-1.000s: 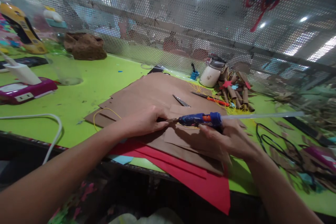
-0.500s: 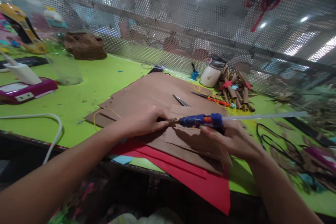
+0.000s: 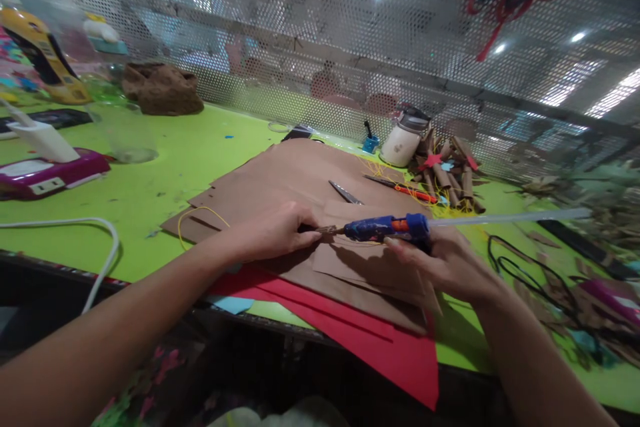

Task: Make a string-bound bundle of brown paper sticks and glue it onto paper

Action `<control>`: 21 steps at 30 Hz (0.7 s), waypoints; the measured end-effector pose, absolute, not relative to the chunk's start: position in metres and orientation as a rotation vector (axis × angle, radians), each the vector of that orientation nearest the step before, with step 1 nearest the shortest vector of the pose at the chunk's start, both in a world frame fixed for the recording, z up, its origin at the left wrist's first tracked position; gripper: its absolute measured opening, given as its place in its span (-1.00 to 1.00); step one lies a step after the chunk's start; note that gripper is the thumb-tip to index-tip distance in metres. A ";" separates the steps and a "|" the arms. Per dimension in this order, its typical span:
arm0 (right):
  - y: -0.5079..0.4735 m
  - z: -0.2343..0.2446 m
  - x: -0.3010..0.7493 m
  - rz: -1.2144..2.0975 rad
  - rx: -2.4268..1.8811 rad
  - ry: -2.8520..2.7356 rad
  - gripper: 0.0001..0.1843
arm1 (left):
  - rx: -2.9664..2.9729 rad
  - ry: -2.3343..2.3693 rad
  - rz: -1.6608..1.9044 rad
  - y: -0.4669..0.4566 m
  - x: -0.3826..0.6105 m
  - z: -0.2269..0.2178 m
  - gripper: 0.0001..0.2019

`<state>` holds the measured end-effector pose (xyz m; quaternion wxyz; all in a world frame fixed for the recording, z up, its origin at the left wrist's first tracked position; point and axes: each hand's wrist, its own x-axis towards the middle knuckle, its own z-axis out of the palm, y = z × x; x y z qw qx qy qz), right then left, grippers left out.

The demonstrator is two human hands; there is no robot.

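Note:
My right hand (image 3: 450, 263) is closed round a blue hot glue gun (image 3: 375, 229), held level with its nozzle pointing left. A long clear glue stick (image 3: 510, 218) juts from its back end. Between the fingertips of my left hand (image 3: 280, 230) is a small brown piece (image 3: 327, 231), mostly hidden by the fingers; its end lies at the nozzle. Yellow string trails by it. Below both hands are sheets of brown paper (image 3: 295, 173), with a smaller brown piece (image 3: 360, 263) on top. Scissor blades (image 3: 345, 191) show just behind the glue gun.
Red paper (image 3: 400, 367) overhangs the front table edge. Rolled brown paper tubes (image 3: 450, 177), a white jar (image 3: 404, 140) and a red-handled tool (image 3: 415, 192) lie behind right. At left are a purple power strip (image 3: 55, 177), a white cable (image 3: 113, 233) and a clear cup (image 3: 127, 137).
The glue gun in my right hand has shifted slightly to the right, its nozzle a little farther from my left fingers. My left hand has stayed nearly still.

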<state>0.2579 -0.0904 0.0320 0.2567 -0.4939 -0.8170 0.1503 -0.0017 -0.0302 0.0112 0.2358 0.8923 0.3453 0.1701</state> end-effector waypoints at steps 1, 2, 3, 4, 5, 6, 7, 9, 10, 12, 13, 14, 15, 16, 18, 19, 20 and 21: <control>-0.091 0.032 0.258 0.423 -1.355 -2.213 -0.69 | 2.440 0.951 0.465 -0.030 -0.002 0.012 -0.73; -0.091 0.033 0.258 0.433 -1.370 -2.212 -0.67 | 2.435 0.955 0.460 -0.031 -0.002 0.012 -0.73; -0.091 0.033 0.258 0.431 -1.382 -2.215 -0.67 | 2.435 0.958 0.451 -0.031 -0.002 0.012 -0.73; -0.091 0.033 0.258 0.420 -1.387 -2.220 -0.68 | 2.437 0.959 0.443 -0.030 -0.002 0.012 -0.72; -0.091 0.033 0.257 0.406 -1.388 -2.226 -0.69 | 2.440 0.962 0.441 -0.030 -0.002 0.012 -0.72; -0.091 0.033 0.257 0.396 -1.387 -2.230 -0.70 | 2.443 0.966 0.445 -0.030 -0.001 0.012 -0.72; -0.091 0.032 0.257 0.395 -1.389 -2.231 -0.70 | 2.445 0.971 0.453 -0.030 -0.001 0.012 -0.72; -0.091 0.031 0.258 0.423 -1.396 -2.218 -0.68 | 2.445 0.979 0.469 -0.031 -0.001 0.012 -0.73; -0.091 0.031 0.258 0.446 -1.399 -2.208 -0.67 | 2.444 0.978 0.473 -0.031 -0.001 0.013 -0.73; -0.091 0.030 0.259 0.467 -1.403 -2.193 -0.65 | 2.443 0.964 0.469 -0.032 -0.001 0.013 -0.72; -0.091 0.030 0.259 0.460 -1.406 -2.192 -0.64 | 2.445 0.959 0.464 -0.032 -0.001 0.013 -0.72; -0.091 0.031 0.259 0.444 -1.409 -2.194 -0.64 | 2.451 0.956 0.459 -0.032 -0.001 0.013 -0.72; -0.090 0.031 0.259 0.424 -1.409 -2.199 -0.64 | 2.460 0.955 0.455 -0.031 -0.001 0.013 -0.71; -0.090 0.031 0.259 0.406 -1.404 -2.206 -0.65 | 2.470 0.956 0.454 -0.031 -0.001 0.013 -0.71; -0.089 0.031 0.259 0.391 -1.380 -2.215 -0.68 | 2.483 0.958 0.453 -0.031 -0.001 0.012 -0.71; -0.089 0.031 0.260 0.396 -1.367 -2.216 -0.69 | 2.485 0.962 0.451 -0.030 -0.001 0.012 -0.70; -0.088 0.031 0.260 0.406 -1.360 -2.212 -0.70 | 2.484 0.968 0.444 -0.030 -0.001 0.012 -0.70; -0.088 0.031 0.261 0.418 -1.366 -2.205 -0.69 | 2.483 0.976 0.436 -0.030 -0.001 0.012 -0.69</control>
